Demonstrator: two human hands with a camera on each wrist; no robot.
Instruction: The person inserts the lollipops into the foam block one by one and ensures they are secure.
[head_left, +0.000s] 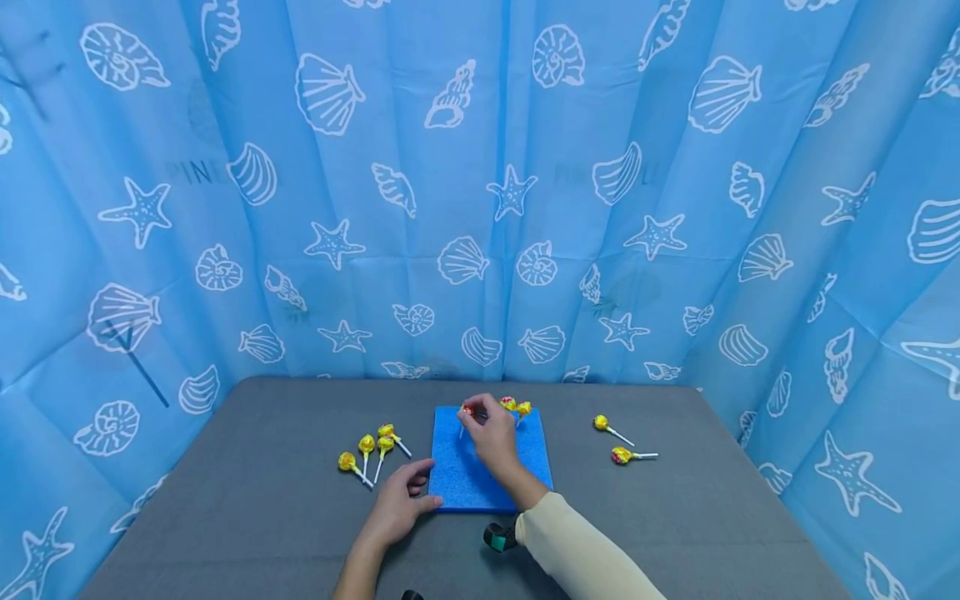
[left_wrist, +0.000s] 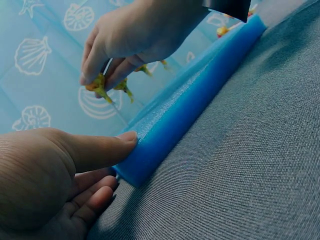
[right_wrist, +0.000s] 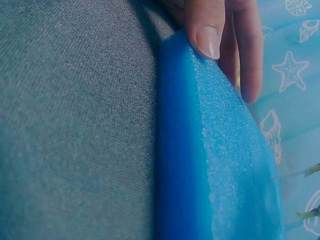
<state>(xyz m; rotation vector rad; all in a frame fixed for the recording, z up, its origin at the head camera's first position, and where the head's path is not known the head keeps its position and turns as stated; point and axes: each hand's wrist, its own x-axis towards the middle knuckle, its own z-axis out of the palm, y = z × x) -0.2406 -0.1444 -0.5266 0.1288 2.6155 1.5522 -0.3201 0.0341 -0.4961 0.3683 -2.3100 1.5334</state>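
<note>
- Blue slab: foam-like, its top grainy with fine glints, its side smoother.
- Counter under the slab: covered in matt grey cloth, its woven texture slightly rough.
- Lollipops on the slab and to both sides of it: shiny, crinkled yellow wrappers, either plastic or foil; smooth white sticks.
- Curtain behind the slab: thin, smooth sheeting with a soft sheen, cloth or plastic.
- Sleeve on the slab's near side: soft, matt cream cloth.

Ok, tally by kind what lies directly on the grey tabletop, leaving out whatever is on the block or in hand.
Loose lollipops: 6 (4 left, 2 right)
Blue block: 1
Total: 7
</note>
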